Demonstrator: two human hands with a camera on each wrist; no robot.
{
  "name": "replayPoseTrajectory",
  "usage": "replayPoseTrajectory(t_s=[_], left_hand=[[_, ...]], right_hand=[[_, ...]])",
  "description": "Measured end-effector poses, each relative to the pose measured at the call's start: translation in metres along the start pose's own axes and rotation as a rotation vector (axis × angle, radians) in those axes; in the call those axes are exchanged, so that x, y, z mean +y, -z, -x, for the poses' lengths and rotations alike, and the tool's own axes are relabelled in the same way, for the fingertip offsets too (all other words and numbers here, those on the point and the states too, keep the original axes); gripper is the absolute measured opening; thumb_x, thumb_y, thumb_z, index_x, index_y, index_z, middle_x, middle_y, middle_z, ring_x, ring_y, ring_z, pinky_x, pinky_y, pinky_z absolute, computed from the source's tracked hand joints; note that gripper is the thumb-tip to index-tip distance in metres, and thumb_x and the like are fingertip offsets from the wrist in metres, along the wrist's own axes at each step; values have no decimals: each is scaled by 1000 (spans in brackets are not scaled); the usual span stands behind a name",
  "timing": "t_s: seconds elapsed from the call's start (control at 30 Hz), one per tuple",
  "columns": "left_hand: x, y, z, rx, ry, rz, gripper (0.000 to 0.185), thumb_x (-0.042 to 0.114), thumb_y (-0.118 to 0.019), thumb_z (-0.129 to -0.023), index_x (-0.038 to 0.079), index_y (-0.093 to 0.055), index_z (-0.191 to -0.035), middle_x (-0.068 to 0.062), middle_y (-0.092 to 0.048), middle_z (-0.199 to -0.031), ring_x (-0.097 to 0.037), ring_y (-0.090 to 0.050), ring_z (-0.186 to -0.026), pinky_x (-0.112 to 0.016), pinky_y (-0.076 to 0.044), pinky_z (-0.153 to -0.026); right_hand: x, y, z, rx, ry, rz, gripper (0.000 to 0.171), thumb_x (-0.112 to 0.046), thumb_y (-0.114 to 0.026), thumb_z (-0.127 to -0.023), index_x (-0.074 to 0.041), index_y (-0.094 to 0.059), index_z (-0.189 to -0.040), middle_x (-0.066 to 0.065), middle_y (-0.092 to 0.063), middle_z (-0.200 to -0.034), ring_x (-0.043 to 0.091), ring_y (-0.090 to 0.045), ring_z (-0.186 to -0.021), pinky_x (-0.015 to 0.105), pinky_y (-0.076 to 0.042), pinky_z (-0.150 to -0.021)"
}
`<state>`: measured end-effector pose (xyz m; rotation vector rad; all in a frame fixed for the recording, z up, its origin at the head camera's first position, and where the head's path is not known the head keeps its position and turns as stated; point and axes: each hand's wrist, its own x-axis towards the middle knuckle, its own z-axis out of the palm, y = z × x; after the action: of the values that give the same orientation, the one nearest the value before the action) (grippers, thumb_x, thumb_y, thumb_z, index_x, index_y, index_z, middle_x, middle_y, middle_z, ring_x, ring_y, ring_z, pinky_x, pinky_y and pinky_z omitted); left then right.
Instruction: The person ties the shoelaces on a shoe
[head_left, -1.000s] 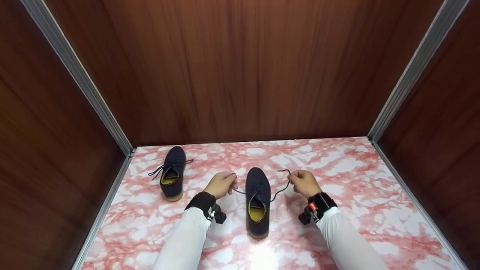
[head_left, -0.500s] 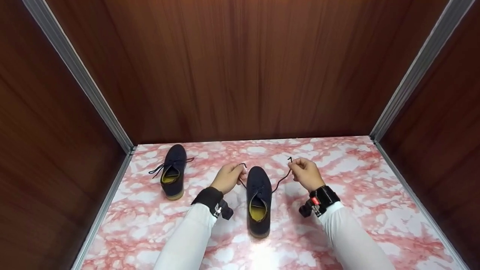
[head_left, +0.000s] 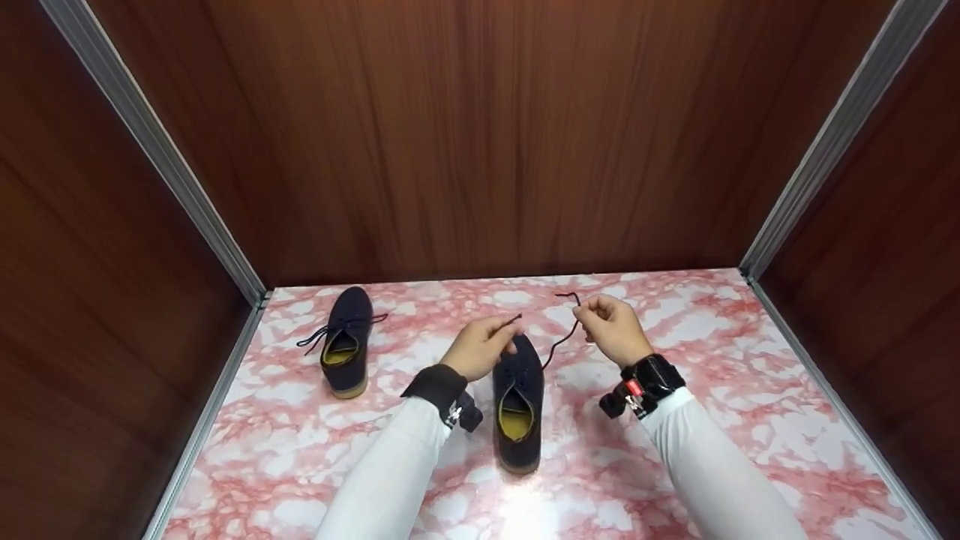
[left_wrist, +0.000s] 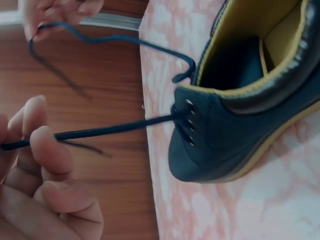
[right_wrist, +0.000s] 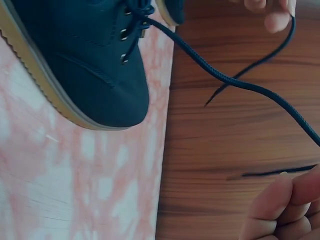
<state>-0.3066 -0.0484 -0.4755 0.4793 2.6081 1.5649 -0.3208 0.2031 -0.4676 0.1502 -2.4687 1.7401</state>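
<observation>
A dark navy lace-up shoe [head_left: 517, 420] with a yellow lining stands on the table, its toe pointing away from me. Over its toe end, my left hand [head_left: 481, 346] pinches one shoelace [left_wrist: 115, 128], which runs from the eyelets to the fingers with a loose tip beyond them. To the right of the shoe and above the table, my right hand [head_left: 611, 326] pinches the other lace [head_left: 561, 343] between thumb and fingers. That lace hangs slack in a curve, and its free end sticks out to the left. The two laces are apart at the fingers.
A matching navy shoe [head_left: 348, 345] stands at the back left, its laces spread to both sides. The table [head_left: 675, 450] has a red and white marbled top. Brown wood-grain panels [head_left: 480, 150] with grey metal corner strips enclose it on three sides.
My left hand has moved right and forward from beside the shoe to above its toe, carrying its lace. My right hand has risen a little farther forward with the other lace. The shoes stay put.
</observation>
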Motion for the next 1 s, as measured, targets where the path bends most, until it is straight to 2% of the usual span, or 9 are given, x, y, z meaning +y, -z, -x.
replayPoseTrajectory(t_s=[0.13, 0.23, 0.33, 0.43, 0.53, 0.6, 0.7, 0.8, 1.0], left_hand=[[11, -13, -5, -82, -59, -111, 26, 32, -60, -106, 12, -78, -106, -1, -71, -79, -6, -57, -70, -23, -46, -71], [9, -20, -6, -132, -51, -243, 16, 26, -67, -101, 13, -76, -98, 4, -65, -75, -6, -56, -71, -24, -46, -73], [-1, -21, -3, -135, -2, -372, 8, 20, -72, -95, 14, -72, -89, 7, -61, -77, -8, -55, -74, -25, -47, -76], [-10, -19, -1, -88, 37, -413, 7, 18, -74, -91, 15, -71, -86, 5, -64, -80, -12, -60, -79, -31, -50, -80], [-15, -18, 0, -39, 57, -405, 12, 23, -74, -91, 17, -68, -84, 3, -68, -82, -18, -63, -86, -40, -46, -87], [-17, -16, 1, -15, 77, -404, 17, 28, -73, -93, 19, -66, -81, 4, -67, -81, -19, -62, -88, -44, -42, -87], [-21, -14, 2, -13, 113, -402, 23, 29, -71, -95, 18, -60, -78, 5, -60, -79, -18, -58, -84, -42, -41, -83], [-26, -12, 3, -27, 131, -381, 21, 24, -68, -96, 15, -57, -80, 4, -57, -78, -15, -55, -76, -32, -43, -76], [-31, -10, 3, -30, 129, -120, 11, 15, -66, -100, 8, -68, -92, 1, -70, -73, -7, -63, -64, -21, -50, -64]], right_hand=[[-4, 3, -1, 11, 25, 4, 13, -14, -67, -99, -4, -65, -90, -10, -55, -64, 8, -56, -59, 20, -50, -59], [-6, 4, -1, 5, 32, 0, 13, -13, -67, -99, -4, -65, -91, -10, -55, -64, 7, -54, -58, 19, -49, -59], [-6, 4, 1, -20, 37, 16, 15, -15, -67, -100, -2, -65, -92, -10, -55, -64, 6, -54, -58, 19, -49, -59], [-5, 5, 2, -39, 39, 41, 18, -17, -68, -100, -1, -65, -92, -10, -54, -65, 5, -54, -58, 19, -49, -59], [-6, 5, 2, -48, 33, 51, 18, -17, -68, -100, 0, -65, -93, -10, -54, -65, 4, -53, -58, 19, -49, -59], [-8, 4, 3, -58, 30, 50, 19, -17, -68, -100, 1, -65, -94, -10, -54, -65, 4, -52, -58, 19, -48, -59], [-9, 4, 3, -80, 31, 46, 21, -18, -68, -101, 2, -65, -96, -10, -54, -66, 4, -52, -58, 19, -47, -58], [-10, 4, 2, -89, 37, 55, 21, -18, -68, -101, 3, -65, -96, -10, -54, -66, 4, -52, -58, 19, -46, -58], [-13, 0, -3, -101, 55, 100, 20, -18, -68, -100, 1, -67, -94, -11, -55, -65, 4, -53, -59, 19, -46, -58]])
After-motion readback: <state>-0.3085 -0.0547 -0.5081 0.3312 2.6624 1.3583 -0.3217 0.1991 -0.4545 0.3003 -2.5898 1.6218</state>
